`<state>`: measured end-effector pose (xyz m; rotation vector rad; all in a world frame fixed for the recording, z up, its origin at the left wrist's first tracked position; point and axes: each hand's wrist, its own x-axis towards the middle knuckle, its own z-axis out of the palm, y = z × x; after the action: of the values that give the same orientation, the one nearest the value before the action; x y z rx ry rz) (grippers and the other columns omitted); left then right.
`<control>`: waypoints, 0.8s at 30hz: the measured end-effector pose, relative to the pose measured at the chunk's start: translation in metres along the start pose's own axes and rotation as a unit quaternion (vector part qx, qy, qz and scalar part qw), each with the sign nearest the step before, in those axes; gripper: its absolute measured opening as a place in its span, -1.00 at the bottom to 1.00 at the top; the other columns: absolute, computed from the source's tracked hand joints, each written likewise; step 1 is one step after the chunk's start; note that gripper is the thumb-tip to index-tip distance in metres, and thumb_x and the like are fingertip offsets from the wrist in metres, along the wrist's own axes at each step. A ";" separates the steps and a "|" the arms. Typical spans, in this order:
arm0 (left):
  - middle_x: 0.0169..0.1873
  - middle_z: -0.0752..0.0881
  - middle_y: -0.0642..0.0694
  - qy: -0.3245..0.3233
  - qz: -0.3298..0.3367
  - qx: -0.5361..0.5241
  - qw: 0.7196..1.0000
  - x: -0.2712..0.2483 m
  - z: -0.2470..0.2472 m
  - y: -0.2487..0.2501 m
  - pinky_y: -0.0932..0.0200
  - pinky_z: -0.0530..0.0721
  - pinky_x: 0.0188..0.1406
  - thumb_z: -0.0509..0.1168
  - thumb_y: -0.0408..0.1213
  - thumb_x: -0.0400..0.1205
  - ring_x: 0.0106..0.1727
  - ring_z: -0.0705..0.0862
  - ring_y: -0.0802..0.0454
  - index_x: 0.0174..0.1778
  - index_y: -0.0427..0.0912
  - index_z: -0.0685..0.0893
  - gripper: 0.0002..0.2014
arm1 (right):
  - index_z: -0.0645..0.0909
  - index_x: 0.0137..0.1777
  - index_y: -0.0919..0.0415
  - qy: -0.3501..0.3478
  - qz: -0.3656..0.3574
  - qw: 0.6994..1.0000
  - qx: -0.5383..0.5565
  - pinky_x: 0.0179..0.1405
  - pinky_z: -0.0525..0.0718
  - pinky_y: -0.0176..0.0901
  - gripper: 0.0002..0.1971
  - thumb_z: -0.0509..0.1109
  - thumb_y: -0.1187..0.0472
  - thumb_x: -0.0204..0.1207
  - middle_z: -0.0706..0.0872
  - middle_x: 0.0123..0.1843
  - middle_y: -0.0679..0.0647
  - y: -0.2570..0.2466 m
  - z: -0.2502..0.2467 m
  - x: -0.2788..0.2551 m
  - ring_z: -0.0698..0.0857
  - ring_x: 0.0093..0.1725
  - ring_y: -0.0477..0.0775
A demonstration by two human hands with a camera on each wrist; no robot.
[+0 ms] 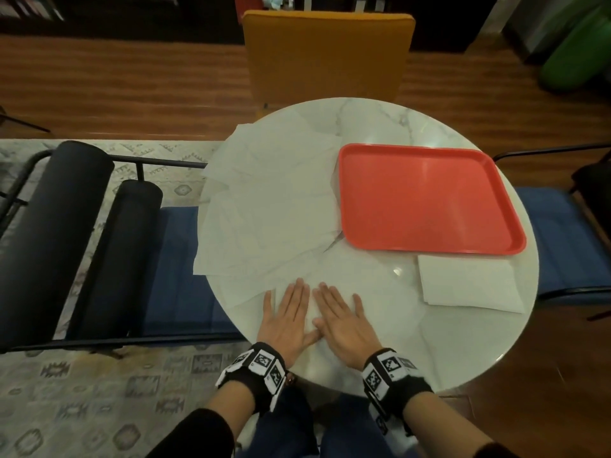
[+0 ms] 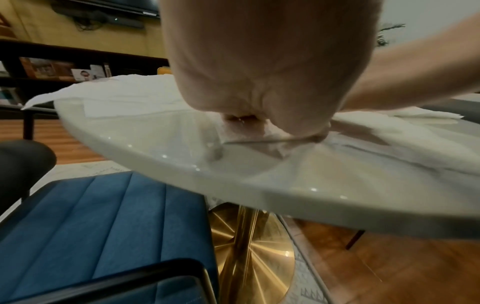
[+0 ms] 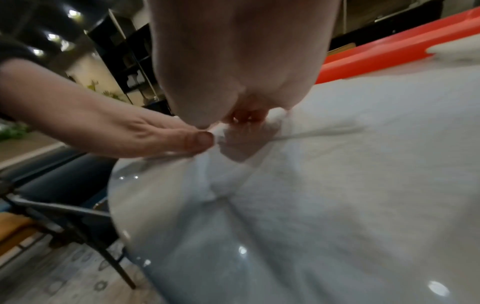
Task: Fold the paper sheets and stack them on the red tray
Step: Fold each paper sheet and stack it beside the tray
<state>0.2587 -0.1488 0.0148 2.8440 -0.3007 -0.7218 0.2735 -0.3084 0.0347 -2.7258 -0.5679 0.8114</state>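
Observation:
A white paper sheet (image 1: 357, 292) lies at the near edge of the round marble table (image 1: 380, 120). My left hand (image 1: 291, 312) and right hand (image 1: 340, 315) lie flat on it side by side, fingers straight, thumbs touching. The red tray (image 1: 426, 196) sits empty at the right of the table. A heap of loose paper sheets (image 1: 267, 200) covers the table's left half. A folded sheet (image 1: 469, 282) lies just in front of the tray. In the right wrist view my left hand's thumb (image 3: 192, 139) presses the paper (image 3: 337, 174).
A mustard chair (image 1: 327, 54) stands beyond the table. Blue chairs with black frames sit at the left (image 1: 178, 269) and right (image 1: 562, 233). The loose sheets overhang the table's left edge. A gold pedestal (image 2: 249, 246) holds the table up.

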 end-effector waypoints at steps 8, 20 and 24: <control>0.54 0.41 -0.14 -0.004 -0.002 -0.011 1.000 0.002 0.004 -0.004 -0.34 0.03 0.42 -0.31 0.36 0.62 0.52 0.40 -0.02 0.64 -0.24 0.10 -0.15 | -0.46 0.55 -0.16 0.025 0.130 0.991 0.012 0.58 -0.37 0.24 -0.48 -0.30 -0.13 0.70 -0.44 0.58 -0.25 0.057 -0.008 -0.034 -0.36 0.58 -0.21; 0.11 0.72 -0.09 0.152 0.047 0.079 0.984 0.026 -0.020 0.016 -0.28 0.52 0.12 0.29 0.05 0.50 0.04 0.71 -0.08 0.37 -0.14 0.52 -0.45 | -0.55 0.51 0.02 0.032 0.170 0.985 0.027 0.55 -0.32 0.34 -0.27 -0.65 -0.22 0.31 -0.52 0.54 -0.16 0.058 -0.001 -0.031 -0.30 0.66 -0.01; -0.20 0.66 -0.01 0.121 0.017 0.096 0.988 0.034 -0.037 0.024 -0.06 0.43 -0.10 0.43 0.10 0.26 -0.19 0.61 -0.04 0.09 -0.07 0.69 -0.48 | -0.46 0.60 0.02 0.023 0.164 0.986 0.017 0.53 -0.28 0.40 -0.24 -0.58 -0.24 0.39 -0.51 0.55 -0.15 0.060 -0.003 -0.031 -0.29 0.67 -0.01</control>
<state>0.3027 -0.1748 0.0366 3.0575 -0.3976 -0.3513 0.2691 -0.3758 0.0320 -2.8377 -0.0930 0.8178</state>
